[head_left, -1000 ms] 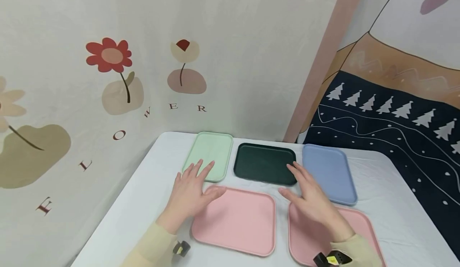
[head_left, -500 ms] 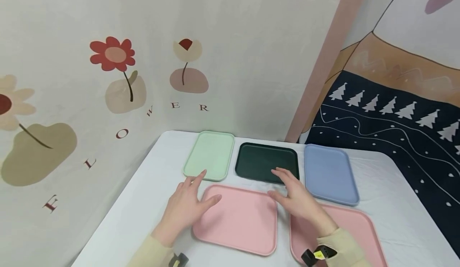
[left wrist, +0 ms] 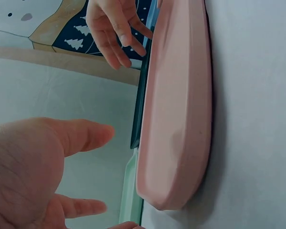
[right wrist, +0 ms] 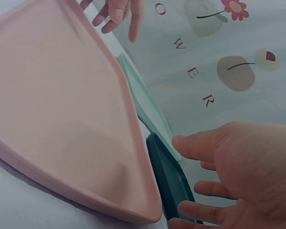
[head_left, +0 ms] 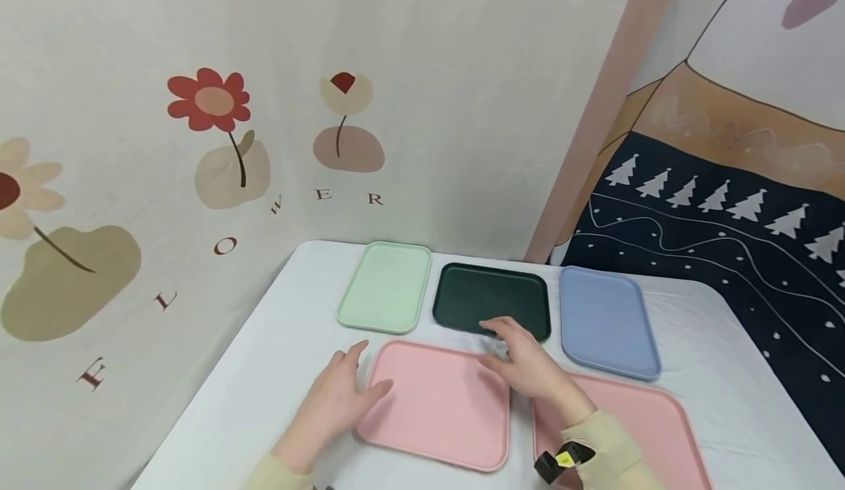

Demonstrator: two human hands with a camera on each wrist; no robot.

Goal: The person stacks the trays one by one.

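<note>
Above the left edge of the middle pink tray (head_left: 439, 409), my left hand (head_left: 333, 402) hovers with fingers spread and thumb apart, holding nothing. My right hand (head_left: 528, 365) is over that tray's upper right corner, its fingers relaxed and reaching over the near edge of the dark green tray (head_left: 485, 295). Both palms face each other across the pink tray, as the left wrist view shows with the tray's rim (left wrist: 200, 95) between. In the right wrist view the pink tray (right wrist: 62, 105) lies beside my right hand (right wrist: 248, 176), apart from the fingers.
A light green tray (head_left: 386, 288) lies at the back left, and a blue tray (head_left: 609, 321) at the back right. Another pink tray (head_left: 640, 417) is at the front right, partly under my right forearm. A white cloth covers the table (head_left: 264, 358); patterned curtains (head_left: 449, 108) stand behind.
Both hands have drawn back toward me. My right hand has also moved left, from over the dark green tray's right end to the middle pink tray's corner. The trays lie still.
</note>
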